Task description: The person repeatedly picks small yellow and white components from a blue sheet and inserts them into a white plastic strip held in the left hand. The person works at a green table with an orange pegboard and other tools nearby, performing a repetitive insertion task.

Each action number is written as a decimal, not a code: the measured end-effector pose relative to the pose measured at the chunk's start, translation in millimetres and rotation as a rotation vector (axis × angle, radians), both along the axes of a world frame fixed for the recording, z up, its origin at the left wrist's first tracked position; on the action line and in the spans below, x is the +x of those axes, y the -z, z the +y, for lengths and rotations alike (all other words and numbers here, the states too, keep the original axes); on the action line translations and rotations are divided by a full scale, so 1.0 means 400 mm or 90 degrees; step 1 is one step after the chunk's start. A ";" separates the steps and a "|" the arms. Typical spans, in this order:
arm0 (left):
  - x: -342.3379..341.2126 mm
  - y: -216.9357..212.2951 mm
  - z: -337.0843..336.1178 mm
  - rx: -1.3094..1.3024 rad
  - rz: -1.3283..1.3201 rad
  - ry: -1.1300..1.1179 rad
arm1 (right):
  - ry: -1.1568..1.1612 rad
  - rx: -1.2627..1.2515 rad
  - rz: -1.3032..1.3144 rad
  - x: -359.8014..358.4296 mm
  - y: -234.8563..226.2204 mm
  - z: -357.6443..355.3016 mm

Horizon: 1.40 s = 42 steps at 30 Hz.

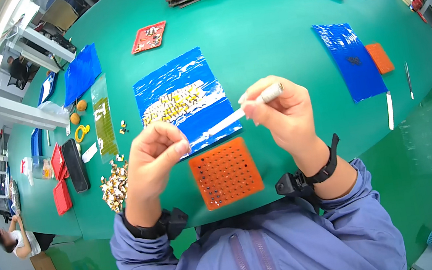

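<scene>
Lavender jacket sleeves frame a worker's two raised hands above a green bench. Her right hand is clamped on a slim silver tool and the end of a white strip, while the left hand pinches the strip's other end, fingers closed. Just below the hands lies an orange perforated tray; beyond them a blue plastic sheet carries small yellow parts. Loose components pile up at the left.
</scene>
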<state>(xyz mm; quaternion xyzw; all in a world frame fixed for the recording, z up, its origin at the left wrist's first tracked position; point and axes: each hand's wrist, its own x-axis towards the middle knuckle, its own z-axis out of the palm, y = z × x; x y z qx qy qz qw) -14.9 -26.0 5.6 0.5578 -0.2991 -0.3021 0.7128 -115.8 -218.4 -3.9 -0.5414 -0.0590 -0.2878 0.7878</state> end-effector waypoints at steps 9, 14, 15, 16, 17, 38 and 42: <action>-0.006 0.086 0.023 -0.322 0.210 0.115 | -0.162 -0.135 0.126 -0.006 0.005 0.009; -0.003 0.085 0.038 -0.332 0.197 0.116 | -0.167 -0.176 0.133 -0.002 0.004 0.011; -0.004 0.084 0.041 -0.330 0.194 0.118 | -0.172 -0.174 0.134 -0.001 0.006 0.014; -0.006 0.083 0.043 -0.324 0.194 0.125 | -0.177 -0.172 0.135 -0.001 0.009 0.016; -0.008 0.082 0.044 -0.319 0.194 0.133 | -0.181 -0.171 0.131 -0.001 0.011 0.018; -0.019 0.080 0.045 -0.271 0.170 0.124 | -0.097 -0.413 0.070 0.013 -0.002 0.019; -0.022 0.080 0.042 -0.268 0.165 0.133 | -0.098 -0.446 0.033 0.011 -0.001 0.014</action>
